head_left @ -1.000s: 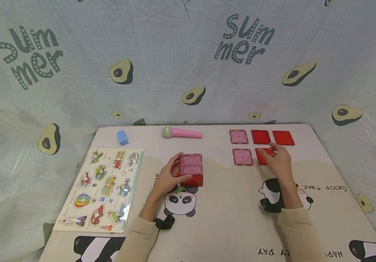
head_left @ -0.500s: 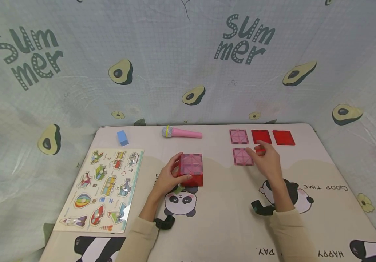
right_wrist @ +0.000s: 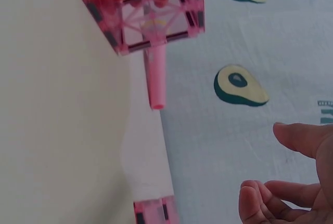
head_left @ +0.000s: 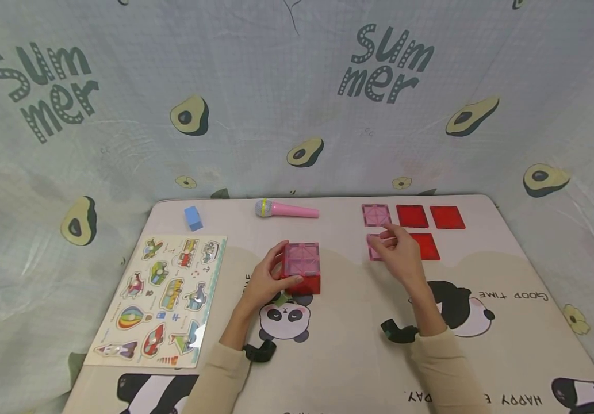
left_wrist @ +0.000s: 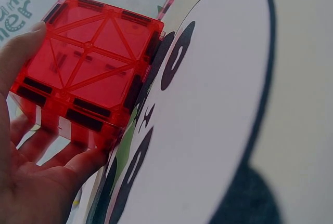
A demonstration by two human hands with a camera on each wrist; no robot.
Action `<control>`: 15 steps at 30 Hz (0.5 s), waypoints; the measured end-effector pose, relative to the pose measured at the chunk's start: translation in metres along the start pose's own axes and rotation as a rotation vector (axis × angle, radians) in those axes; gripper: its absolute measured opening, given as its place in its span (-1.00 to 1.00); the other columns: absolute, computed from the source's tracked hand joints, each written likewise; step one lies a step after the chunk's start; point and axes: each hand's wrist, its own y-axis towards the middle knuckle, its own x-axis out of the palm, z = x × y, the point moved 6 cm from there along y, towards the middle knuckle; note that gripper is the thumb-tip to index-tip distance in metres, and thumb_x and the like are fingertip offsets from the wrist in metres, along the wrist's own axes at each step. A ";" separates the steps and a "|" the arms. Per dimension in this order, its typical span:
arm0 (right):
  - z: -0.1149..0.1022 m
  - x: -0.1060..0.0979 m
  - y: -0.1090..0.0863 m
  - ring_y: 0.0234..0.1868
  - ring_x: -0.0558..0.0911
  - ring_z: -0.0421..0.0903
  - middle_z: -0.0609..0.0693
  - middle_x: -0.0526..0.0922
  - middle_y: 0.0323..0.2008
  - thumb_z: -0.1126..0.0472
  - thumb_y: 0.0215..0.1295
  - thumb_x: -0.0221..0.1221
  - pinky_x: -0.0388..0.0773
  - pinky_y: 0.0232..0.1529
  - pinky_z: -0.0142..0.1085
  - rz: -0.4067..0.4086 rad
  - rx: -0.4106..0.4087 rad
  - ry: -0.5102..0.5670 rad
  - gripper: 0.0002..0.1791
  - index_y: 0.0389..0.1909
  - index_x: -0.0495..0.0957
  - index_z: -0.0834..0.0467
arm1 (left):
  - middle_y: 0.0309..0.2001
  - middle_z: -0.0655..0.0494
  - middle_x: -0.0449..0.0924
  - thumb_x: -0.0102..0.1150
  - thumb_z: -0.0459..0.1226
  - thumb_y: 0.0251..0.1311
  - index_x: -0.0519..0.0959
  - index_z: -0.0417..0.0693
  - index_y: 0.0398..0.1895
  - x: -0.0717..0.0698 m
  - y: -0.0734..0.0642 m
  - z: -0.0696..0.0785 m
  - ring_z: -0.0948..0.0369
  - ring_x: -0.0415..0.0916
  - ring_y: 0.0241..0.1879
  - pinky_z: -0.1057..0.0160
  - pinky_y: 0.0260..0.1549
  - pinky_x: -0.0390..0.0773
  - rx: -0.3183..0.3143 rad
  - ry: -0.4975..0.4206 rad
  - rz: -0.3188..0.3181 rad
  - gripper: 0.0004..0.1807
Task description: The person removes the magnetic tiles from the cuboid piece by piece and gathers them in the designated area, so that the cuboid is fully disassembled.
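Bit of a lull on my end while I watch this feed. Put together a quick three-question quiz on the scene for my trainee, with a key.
1. Count: how many loose red tiles lie to the right of the box?
2. True or false: the left hand grips the box while the right hand is over a pink tile.
3. Choose: along the far edge of the table, what lies between the blue block and the loose tiles?
A) puzzle board
B) microphone
C) cup

Key:
1. Three
2. True
3. B
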 end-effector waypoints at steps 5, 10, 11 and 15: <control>-0.008 0.013 -0.001 -0.04 0.64 0.07 0.19 0.64 0.04 -0.12 0.31 0.27 0.68 -0.15 -0.40 -0.028 -0.004 0.018 -0.27 0.37 0.38 0.21 | 0.51 0.04 0.24 0.47 -0.20 0.11 0.13 0.20 0.56 0.000 0.000 0.000 -0.03 0.20 0.51 0.02 0.31 0.48 -0.002 0.008 0.011 -0.02; -0.016 0.028 -0.003 -0.10 0.62 0.03 0.16 0.65 -0.01 -0.09 0.30 0.29 0.69 -0.06 -0.27 -0.040 -0.020 0.006 -0.30 0.35 0.42 0.19 | 0.54 0.06 0.16 0.46 -0.22 0.12 0.06 0.12 0.59 0.001 0.000 0.000 -0.04 0.18 0.52 0.02 0.31 0.47 0.001 -0.008 0.007 0.02; -0.017 0.031 -0.003 -0.11 0.62 0.02 0.15 0.65 -0.03 -0.08 0.31 0.30 0.69 -0.07 -0.28 -0.044 -0.026 0.005 -0.31 0.35 0.42 0.19 | 0.55 0.07 0.15 0.46 -0.22 0.12 0.05 0.11 0.59 0.001 0.000 0.000 -0.03 0.18 0.52 0.02 0.31 0.47 -0.001 -0.013 0.008 0.03; -0.023 0.042 -0.006 -0.14 0.62 0.01 0.14 0.65 -0.07 -0.04 0.30 0.31 0.66 -0.11 -0.34 -0.063 -0.043 0.012 -0.33 0.34 0.44 0.20 | 0.55 0.07 0.15 0.45 -0.24 0.12 0.08 0.16 0.57 0.001 -0.001 0.001 -0.02 0.16 0.53 0.02 0.31 0.47 -0.011 -0.016 0.009 0.00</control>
